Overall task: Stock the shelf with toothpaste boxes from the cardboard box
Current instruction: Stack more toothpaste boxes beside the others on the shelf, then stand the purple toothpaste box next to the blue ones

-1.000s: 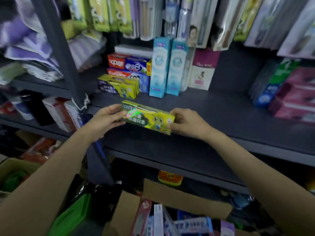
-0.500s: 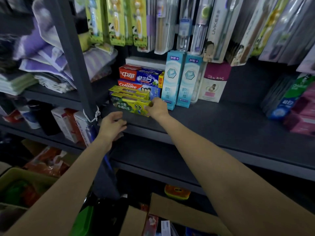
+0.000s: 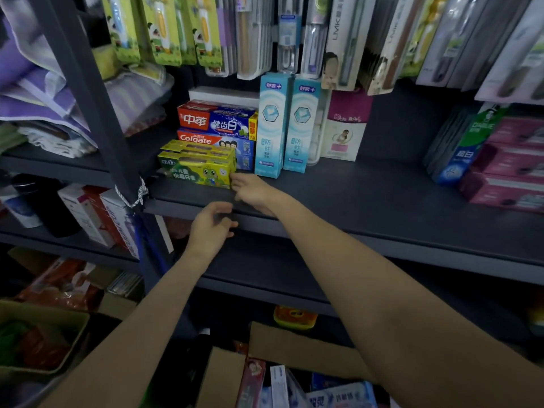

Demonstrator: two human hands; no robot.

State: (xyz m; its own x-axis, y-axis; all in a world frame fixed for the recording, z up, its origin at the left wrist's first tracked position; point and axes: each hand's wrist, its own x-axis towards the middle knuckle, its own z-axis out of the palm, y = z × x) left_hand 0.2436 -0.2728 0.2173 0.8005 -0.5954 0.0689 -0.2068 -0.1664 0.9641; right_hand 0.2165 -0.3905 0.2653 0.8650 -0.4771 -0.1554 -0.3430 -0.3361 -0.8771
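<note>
Shelf (image 3: pixel 368 201): dark grey metal, its left end stocked, a wide bare stretch in the middle.
Cardboard box (image 3: pixel 297 348): low down at the person's feet, flaps open, more toothpaste boxes standing inside (too crowded and cropped to count).
Pink boxes (image 3: pixel 512 172): at least three stacked at the far right of the shelf.
Light blue boxes (image 3: pixel 272 125): two, upright, side by side, just right of the stack.
Red and blue boxes (image 3: pixel 216 120): two lying flat behind the yellow ones, a Chinese brand on top, Colgate beneath.
Yellow children's toothpaste boxes (image 3: pixel 200 169): I count three, though the back ones overlap, so I would not swear to it; the front one lies on its long side, long axis running left to right along the shelf edge.
Right hand (image 3: pixel 254 191): just right of the front yellow box, fingertips at its right end, fingers fairly straight and holding nothing (touching or a hair off, I cannot tell).
Left hand (image 3: pixel 210 228): below the shelf lip, in front of it, fingers loosely curled around nothing.
What the next move turns on: the placed box looks settled, so the next box lies downward and toward the person, in the carton; the left hand is lower and nearer to it, the right must come back off the shelf.
</note>
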